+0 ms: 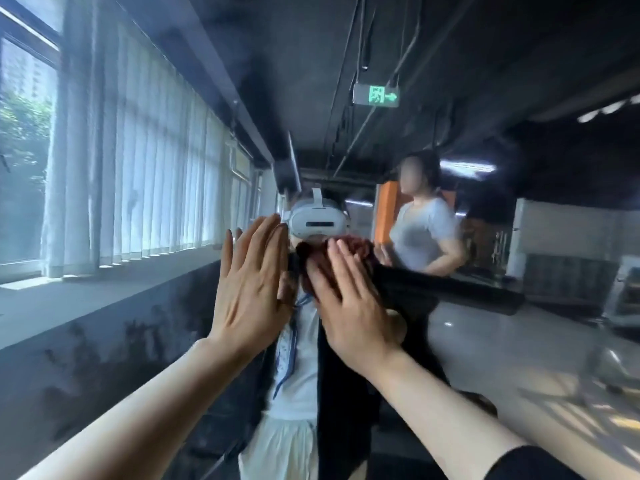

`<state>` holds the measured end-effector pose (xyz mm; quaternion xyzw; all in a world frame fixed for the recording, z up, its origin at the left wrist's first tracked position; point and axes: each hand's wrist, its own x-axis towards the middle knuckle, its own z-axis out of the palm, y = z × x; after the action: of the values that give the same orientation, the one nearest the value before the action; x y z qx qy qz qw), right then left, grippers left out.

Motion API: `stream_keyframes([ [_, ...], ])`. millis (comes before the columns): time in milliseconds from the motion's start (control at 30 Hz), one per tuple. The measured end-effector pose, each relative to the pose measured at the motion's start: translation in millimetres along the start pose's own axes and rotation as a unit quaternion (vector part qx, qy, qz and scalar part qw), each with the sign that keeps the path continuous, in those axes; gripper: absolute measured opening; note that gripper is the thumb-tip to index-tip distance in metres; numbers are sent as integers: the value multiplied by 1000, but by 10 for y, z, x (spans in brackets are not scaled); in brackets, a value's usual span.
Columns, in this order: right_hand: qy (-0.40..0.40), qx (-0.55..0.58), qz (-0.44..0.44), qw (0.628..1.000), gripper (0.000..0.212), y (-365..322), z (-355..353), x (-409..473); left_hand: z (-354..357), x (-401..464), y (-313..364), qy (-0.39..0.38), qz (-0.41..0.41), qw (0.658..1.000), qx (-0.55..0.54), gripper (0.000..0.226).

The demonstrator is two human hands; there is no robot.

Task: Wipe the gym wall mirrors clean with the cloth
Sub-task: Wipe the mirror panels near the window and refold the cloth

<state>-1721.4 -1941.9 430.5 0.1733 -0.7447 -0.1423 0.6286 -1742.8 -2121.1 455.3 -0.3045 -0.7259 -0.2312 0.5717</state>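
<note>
I see the mirror point(502, 341) filling the whole view ahead of me, an upright wall pane showing a reflected room and my own reflection at centre. Its surface looks hazy and streaked, most of all toward 9 o'clock and 7 o'clock, where grey smears mottle the lower part. The cloth point(313, 252) is dark reddish-brown with a nubby, tufted texture, bunched into a wad and pressed flat against the glass just about 1 o'clock of centre. Only its upper and left edges show; the rest is covered by my right hand point(349, 306), which lies spread over it.
</note>
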Motion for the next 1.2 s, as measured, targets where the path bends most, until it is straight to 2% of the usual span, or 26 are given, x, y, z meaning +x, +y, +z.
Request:
stream_keyframes([
  [67, -63, 3, -113, 992, 59, 47, -51, -240, -45, 76, -37, -4, 6, 1000, 4, 66],
  [100, -69, -2, -116, 991, 59, 199, -134, -278, -64, 119, -54, -11, 13, 1000, 13, 68],
  [133, -50, -15, -78, 996, 54, 399, -205, -272, -77, 170, -65, -18, 23, 999, 24, 69],
  [200, 46, -41, 110, 992, 46, 850, -364, -127, -96, 303, -50, -33, 42, 998, 42, 70],
  [267, 145, -38, 330, 932, 48, 1213, -526, 150, -103, 452, -7, -40, 57, 996, 54, 69],
  [300, 172, -28, 393, 903, 49, 1276, -548, 305, -93, 522, 18, -38, 62, 996, 56, 69],
  [333, 183, -22, 408, 894, 49, 1250, -519, 440, -75, 583, 49, -34, 67, 996, 55, 69],
  [400, 157, -27, 313, 936, 48, 996, -398, 578, -24, 684, 131, -25, 72, 996, 52, 71],
  [467, 68, -6, 139, 988, 48, 704, -278, 467, 28, 743, 222, -21, 74, 996, 50, 68],
  [533, -10, 6, 33, 999, 47, 734, -301, 219, 74, 774, 303, -27, 72, 996, 46, 68],
  [567, -12, 3, 33, 999, 47, 889, -368, 112, 92, 782, 332, -29, 71, 996, 43, 69],
  [633, 55, -15, 161, 985, 49, 1299, -527, -41, 124, 792, 369, -30, 80, 995, 42, 69],
  [700, 134, -22, 326, 936, 54, 1693, -708, -20, 139, 812, 373, -23, 95, 994, 50, 70],
  [767, 145, -15, 397, 906, 59, 1927, -819, 173, 138, 855, 358, -19, 102, 993, 54, 70],
  [833, 146, -10, 386, 911, 57, 1977, -814, 460, 125, 906, 332, -12, 100, 994, 51, 68],
  [1000, 157, -31, 290, 944, 50, 1811, -636, 1079, 87, 999, 166, 2, 93, 995, 43, 71],
  [1200, 141, -29, 209, 967, 54, 1345, -395, 1588, 12, 1022, -44, 22, 56, 997, 37, 71],
])
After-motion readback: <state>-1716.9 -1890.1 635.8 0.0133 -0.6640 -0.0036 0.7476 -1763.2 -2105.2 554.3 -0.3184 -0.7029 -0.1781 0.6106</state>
